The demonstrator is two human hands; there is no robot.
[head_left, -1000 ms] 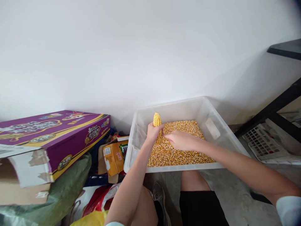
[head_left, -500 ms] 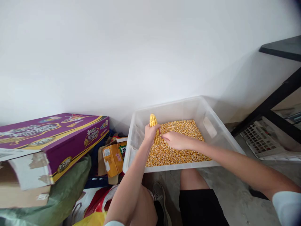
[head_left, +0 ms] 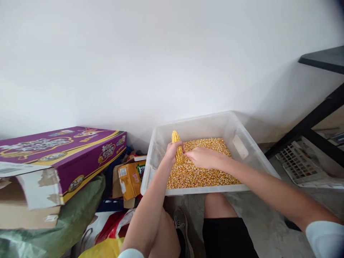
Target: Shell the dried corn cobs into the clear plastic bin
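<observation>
My left hand (head_left: 172, 150) is closed round an ear of corn (head_left: 179, 154), which stands nearly upright over the bin with its top poking out above my fingers. Yellow kernels cover the side that shows. My right hand (head_left: 200, 157) is closed beside the cob, its fingertips close to the kernels. A thin, shiny tool (head_left: 184, 154) shows between those fingertips and the cob; most of it is hidden in my hand. Below both hands, loose corn kernels (head_left: 204, 177) cover the floor of a translucent plastic bin (head_left: 215, 120).
A purple carton (head_left: 88, 157) lies at the left on a green plastic bag (head_left: 80, 211). Beside the bin sits a torn orange box (head_left: 131, 181). A black-framed rack (head_left: 306, 125) and a white basket (head_left: 298, 163) stand at the right. The white wall (head_left: 161, 64) rises behind.
My right hand has shifted slightly along the side of the cob, and the thin tool at its fingertips shows more plainly. The left hand keeps its hold. The view has moved a little.
</observation>
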